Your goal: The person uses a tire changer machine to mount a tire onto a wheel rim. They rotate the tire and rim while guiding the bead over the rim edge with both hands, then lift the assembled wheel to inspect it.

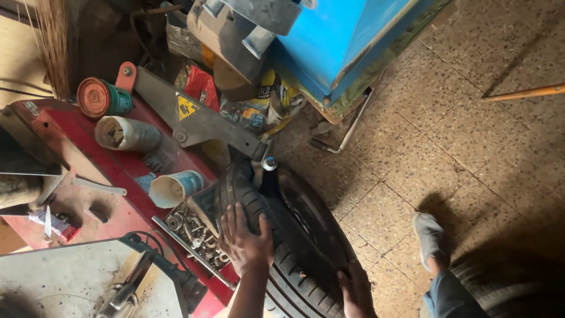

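Observation:
A black tyre [297, 232] stands upright against a red machine [118, 171], under a grey metal arm [203, 123] with a yellow warning sticker. My left hand [244, 240] lies flat on the tyre's tread with its fingers spread, next to the machine's edge. My right hand [355, 290] grips the tyre's outer shoulder low on the right, partly cut off by the bottom of the view. A dark post with a silver tip [269, 168] rises at the tyre's top.
The machine's top holds a tray of nuts and small metal parts [194, 232], a white cup [173, 187], a grey roll [126, 133] and an orange-green can [101, 97]. A blue cabinet [341, 41] stands behind. My grey shoe [429, 235] rests on the speckled floor beside another tyre [512, 285].

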